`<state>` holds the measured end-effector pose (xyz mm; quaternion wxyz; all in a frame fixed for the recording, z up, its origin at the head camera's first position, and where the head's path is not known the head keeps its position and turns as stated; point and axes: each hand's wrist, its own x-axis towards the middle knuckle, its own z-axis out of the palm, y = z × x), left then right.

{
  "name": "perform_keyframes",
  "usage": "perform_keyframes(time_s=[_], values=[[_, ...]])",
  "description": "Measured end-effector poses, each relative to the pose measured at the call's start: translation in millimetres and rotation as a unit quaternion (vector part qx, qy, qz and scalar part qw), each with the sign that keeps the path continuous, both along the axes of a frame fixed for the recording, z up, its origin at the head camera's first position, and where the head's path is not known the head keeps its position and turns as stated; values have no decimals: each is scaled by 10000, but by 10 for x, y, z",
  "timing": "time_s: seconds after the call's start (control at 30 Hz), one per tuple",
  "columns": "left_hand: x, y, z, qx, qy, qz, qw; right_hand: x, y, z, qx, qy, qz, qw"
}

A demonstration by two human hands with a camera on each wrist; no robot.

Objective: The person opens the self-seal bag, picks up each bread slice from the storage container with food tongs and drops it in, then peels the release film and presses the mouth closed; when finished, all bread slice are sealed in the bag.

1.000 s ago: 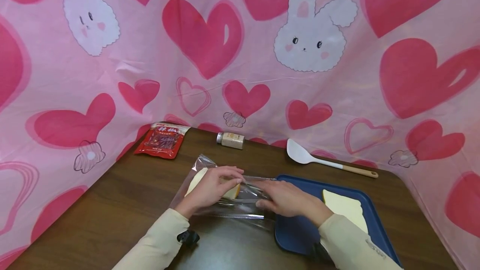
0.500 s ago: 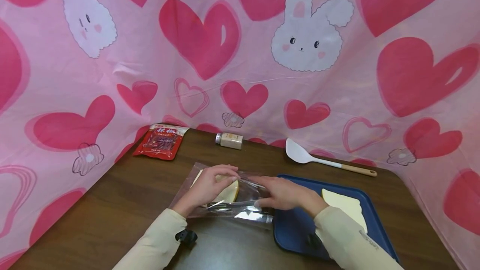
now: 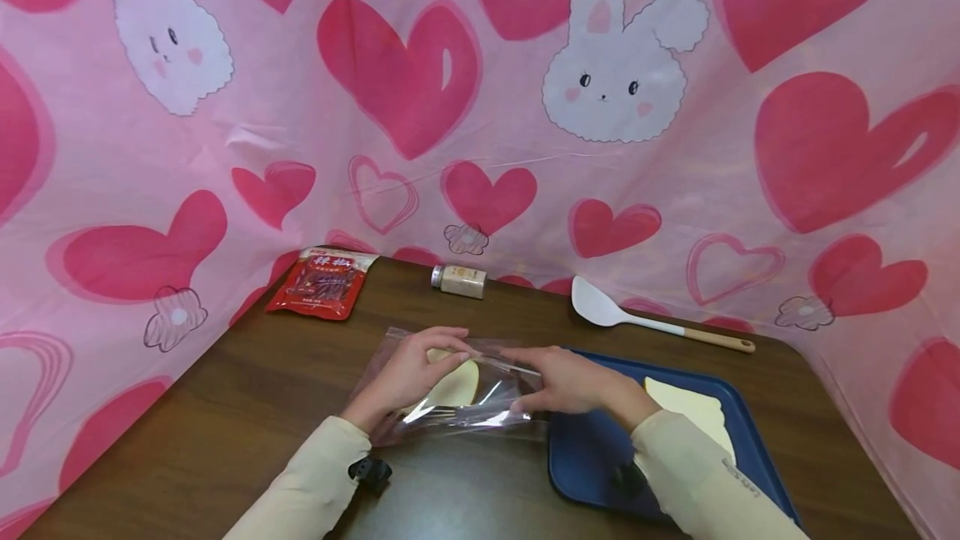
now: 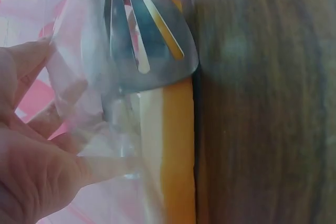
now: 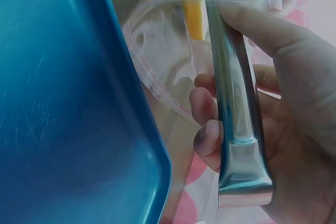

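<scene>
A clear plastic bag [image 3: 495, 394] lies on the wooden table with a thick bread slice [image 3: 459, 390] inside, its orange crust facing out in the left wrist view. My left hand [image 3: 408, 373] arches over the slice, holding the bag's film between thumb and fingers. In my right hand [image 3: 570, 382], by the bag's mouth, is a slotted metal turner [image 4: 163, 67]; fingers and thumb curl round its shiny handle [image 5: 239, 98]. The turner's slotted head reaches over the bread. Only a thin strip of the turner shows in the head view.
Right of the bag, a blue tray [image 3: 600, 448] bears another bread slice [image 3: 690, 415]. Along the back lie a red food packet [image 3: 324, 283], a small seasoning jar [image 3: 461, 282] and a white spatula [image 3: 596, 304] with a wooden handle. A pink heart-print cloth [image 3: 517, 107] hangs behind.
The bag's raised far-left corner has lowered, and its film has shifted around the slice. My left hand has moved slightly left; the right hand has tilted up a little.
</scene>
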<state>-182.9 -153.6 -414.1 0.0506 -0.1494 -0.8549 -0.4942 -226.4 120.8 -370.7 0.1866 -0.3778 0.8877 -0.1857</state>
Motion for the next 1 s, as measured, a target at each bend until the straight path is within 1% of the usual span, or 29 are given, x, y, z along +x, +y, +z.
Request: perform_keyframes(time_s=[0.23,0.37,0.5,0.63,0.77,0.9,1.0], values=[[5,-3,-8,-104,-102,-48,9999,12,96,9,13,147,-119,9998],[9,-18,-6,-181,-204,6,9996,43,171,15,24,305,-158,9994],[-1,-59,-12,-218,-298,76,9993,96,296,26,108,401,-325,9986],[-21,-103,-16,-252,-265,61,9993,169,496,43,117,388,-511,9979],[-28,-124,1,-277,-245,49,9993,262,746,55,-102,398,-647,9971],[-22,-104,46,-334,-259,84,9991,367,1011,68,-366,456,-842,9947],[-17,-79,92,-461,-113,114,9988,463,1201,69,-578,614,-1125,9901]])
